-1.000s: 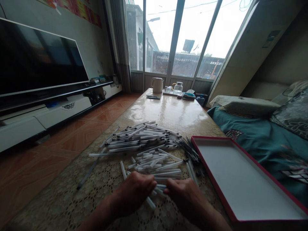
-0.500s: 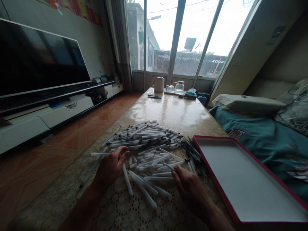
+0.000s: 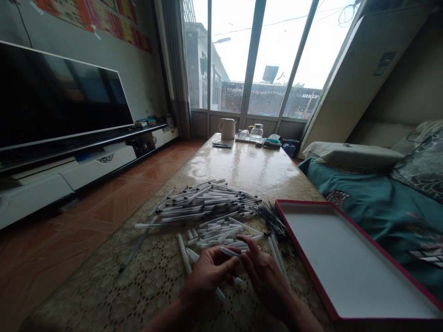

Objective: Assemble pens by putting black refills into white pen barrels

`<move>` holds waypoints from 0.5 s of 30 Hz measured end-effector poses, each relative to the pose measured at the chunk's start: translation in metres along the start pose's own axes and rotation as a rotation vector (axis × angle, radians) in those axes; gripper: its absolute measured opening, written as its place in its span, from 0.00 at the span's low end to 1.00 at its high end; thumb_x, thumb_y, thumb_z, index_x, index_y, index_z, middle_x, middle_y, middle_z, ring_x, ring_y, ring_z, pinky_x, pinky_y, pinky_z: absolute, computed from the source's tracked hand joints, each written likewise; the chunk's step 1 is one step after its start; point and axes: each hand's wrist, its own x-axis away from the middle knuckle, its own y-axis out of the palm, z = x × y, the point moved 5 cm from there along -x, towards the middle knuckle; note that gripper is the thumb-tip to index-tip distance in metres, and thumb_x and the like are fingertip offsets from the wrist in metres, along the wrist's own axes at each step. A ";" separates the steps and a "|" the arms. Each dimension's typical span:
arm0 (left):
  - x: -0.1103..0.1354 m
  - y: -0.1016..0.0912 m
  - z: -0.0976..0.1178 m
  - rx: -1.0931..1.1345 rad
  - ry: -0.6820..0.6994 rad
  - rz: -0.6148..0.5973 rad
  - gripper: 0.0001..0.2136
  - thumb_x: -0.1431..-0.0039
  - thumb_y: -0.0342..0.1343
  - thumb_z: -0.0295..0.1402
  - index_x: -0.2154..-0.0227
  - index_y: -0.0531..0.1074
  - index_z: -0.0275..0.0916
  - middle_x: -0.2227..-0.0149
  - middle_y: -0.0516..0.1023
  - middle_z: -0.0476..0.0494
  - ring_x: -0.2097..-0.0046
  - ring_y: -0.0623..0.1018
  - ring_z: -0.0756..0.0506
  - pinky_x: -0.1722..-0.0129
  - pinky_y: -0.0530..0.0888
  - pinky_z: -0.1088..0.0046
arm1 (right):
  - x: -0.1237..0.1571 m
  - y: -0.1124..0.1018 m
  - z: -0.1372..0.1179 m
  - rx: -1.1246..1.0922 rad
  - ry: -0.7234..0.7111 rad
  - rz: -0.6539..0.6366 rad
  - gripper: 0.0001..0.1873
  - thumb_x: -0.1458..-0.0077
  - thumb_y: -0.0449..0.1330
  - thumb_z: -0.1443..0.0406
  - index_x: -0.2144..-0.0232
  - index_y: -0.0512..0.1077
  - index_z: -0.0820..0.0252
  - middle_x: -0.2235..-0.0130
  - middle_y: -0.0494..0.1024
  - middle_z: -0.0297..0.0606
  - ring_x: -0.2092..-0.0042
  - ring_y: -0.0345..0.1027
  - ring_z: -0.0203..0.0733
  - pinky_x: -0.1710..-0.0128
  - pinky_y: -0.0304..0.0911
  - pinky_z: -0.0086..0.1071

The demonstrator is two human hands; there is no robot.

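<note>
Both my hands meet over the near part of the table. In my left hand (image 3: 209, 272) a short whitish pen cap (image 3: 229, 251) is pinched between thumb and fingers. My right hand (image 3: 265, 269) grips its right end, index finger raised. Just beyond lies a pile of short translucent pen caps (image 3: 216, 233). Farther back is a heap of white pen barrels (image 3: 204, 200) with black ends. Thin black refills (image 3: 272, 216) lie bunched to the right. Several loose white tubes (image 3: 184, 253) lie around and partly beneath my hands.
A shallow red-rimmed box lid (image 3: 304, 258) lies at the right of the patterned table (image 3: 138, 286). At the far end stand a beige jug (image 3: 227, 128), a glass pitcher (image 3: 256, 133) and a tissue pack (image 3: 272, 141). A teal-covered seat (image 3: 367, 198) borders the right side.
My left hand has moved right and closed on the small piece that my right hand was holding. My right hand has come slightly lower, and the hands now touch.
</note>
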 end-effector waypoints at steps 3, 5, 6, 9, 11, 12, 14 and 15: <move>-0.004 -0.003 0.001 0.086 0.059 0.073 0.13 0.59 0.68 0.37 0.71 0.79 0.33 0.80 0.74 0.48 0.80 0.70 0.55 0.80 0.68 0.83 | 0.000 -0.001 0.005 -0.055 0.023 0.035 0.21 0.36 0.42 0.56 0.46 0.59 0.59 0.76 0.71 0.32 0.75 0.66 0.38 0.74 0.58 0.28; -0.004 -0.010 0.006 0.139 0.109 0.161 0.13 0.60 0.69 0.37 0.72 0.79 0.33 0.79 0.75 0.47 0.79 0.72 0.54 0.79 0.69 0.83 | 0.000 -0.006 0.014 -0.142 0.074 0.108 0.21 0.36 0.41 0.54 0.53 0.65 0.60 0.79 0.68 0.30 0.78 0.63 0.37 0.76 0.56 0.27; -0.004 -0.015 0.009 0.173 0.122 0.202 0.13 0.60 0.69 0.37 0.72 0.79 0.34 0.78 0.76 0.48 0.78 0.73 0.54 0.77 0.71 0.82 | 0.000 -0.008 0.019 -0.194 0.101 0.141 0.21 0.36 0.41 0.53 0.60 0.67 0.60 0.81 0.66 0.29 0.80 0.61 0.35 0.78 0.55 0.26; -0.004 -0.026 0.013 0.267 0.121 0.272 0.12 0.59 0.69 0.36 0.71 0.79 0.35 0.77 0.77 0.48 0.74 0.76 0.52 0.73 0.74 0.80 | -0.001 -0.009 0.030 -0.313 0.143 0.143 0.23 0.37 0.43 0.52 0.76 0.64 0.59 0.82 0.61 0.28 0.81 0.55 0.32 0.81 0.51 0.25; -0.003 -0.029 0.013 0.283 0.108 0.282 0.12 0.59 0.69 0.36 0.71 0.78 0.35 0.76 0.77 0.48 0.73 0.76 0.52 0.72 0.74 0.80 | -0.001 -0.007 0.032 -0.357 0.145 0.109 0.24 0.37 0.44 0.51 0.77 0.63 0.60 0.83 0.60 0.28 0.81 0.53 0.31 0.81 0.49 0.25; -0.003 -0.030 0.013 0.281 0.106 0.281 0.13 0.60 0.69 0.35 0.71 0.78 0.35 0.76 0.78 0.48 0.73 0.76 0.52 0.72 0.74 0.81 | -0.001 -0.006 0.032 -0.371 0.142 0.096 0.24 0.37 0.44 0.51 0.77 0.64 0.60 0.83 0.60 0.28 0.81 0.53 0.31 0.81 0.49 0.25; -0.003 -0.029 0.014 0.268 0.106 0.277 0.13 0.60 0.69 0.36 0.71 0.78 0.34 0.76 0.78 0.48 0.73 0.77 0.52 0.72 0.75 0.81 | -0.001 -0.005 0.030 -0.376 0.128 0.088 0.23 0.37 0.44 0.52 0.77 0.64 0.60 0.83 0.60 0.27 0.81 0.52 0.31 0.81 0.49 0.25; -0.003 -0.028 0.014 0.262 0.106 0.274 0.13 0.60 0.69 0.36 0.71 0.78 0.34 0.76 0.78 0.47 0.73 0.77 0.52 0.71 0.75 0.80 | -0.001 -0.004 0.029 -0.368 0.118 0.092 0.23 0.37 0.45 0.52 0.77 0.64 0.60 0.83 0.60 0.27 0.81 0.52 0.30 0.80 0.48 0.25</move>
